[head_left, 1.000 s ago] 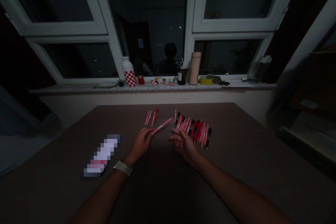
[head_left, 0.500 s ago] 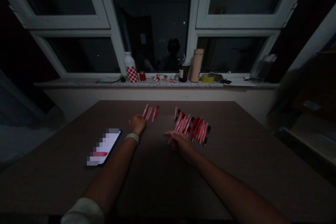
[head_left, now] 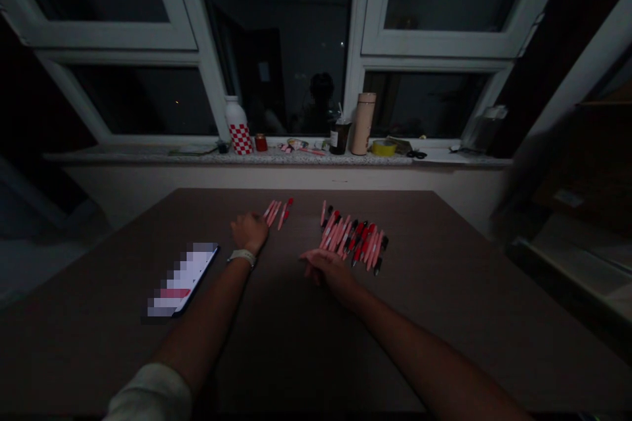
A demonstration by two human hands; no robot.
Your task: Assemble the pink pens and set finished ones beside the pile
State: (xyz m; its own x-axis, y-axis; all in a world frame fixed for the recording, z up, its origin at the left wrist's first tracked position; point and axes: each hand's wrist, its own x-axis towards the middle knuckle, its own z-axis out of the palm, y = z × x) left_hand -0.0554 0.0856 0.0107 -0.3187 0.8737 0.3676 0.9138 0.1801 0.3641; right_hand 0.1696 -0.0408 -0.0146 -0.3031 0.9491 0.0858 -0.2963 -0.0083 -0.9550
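In dim light my left hand (head_left: 249,231) reaches forward over the brown table (head_left: 444,289), fingers curled at the near end of a small group of pink and red pens (head_left: 277,210). I cannot see whether a pen is still in its fingers. My right hand (head_left: 326,268) rests lower on the table with fingers stretched out. It lies just left of and below a larger heap of several pink, red and black pens (head_left: 353,237), and nothing shows in it. A pale watch is on my left wrist.
A phone (head_left: 180,278) with a lit screen lies on the table at the left. The windowsill (head_left: 148,158) behind holds a red-checked bottle (head_left: 237,126), a tall beige flask (head_left: 362,125), a dark cup, a small red jar and a yellow tape roll (head_left: 384,148).
My left hand carried a pink pen from the table's middle forward to the small group of pens at the far left. My right hand has flattened and stayed near the large heap.
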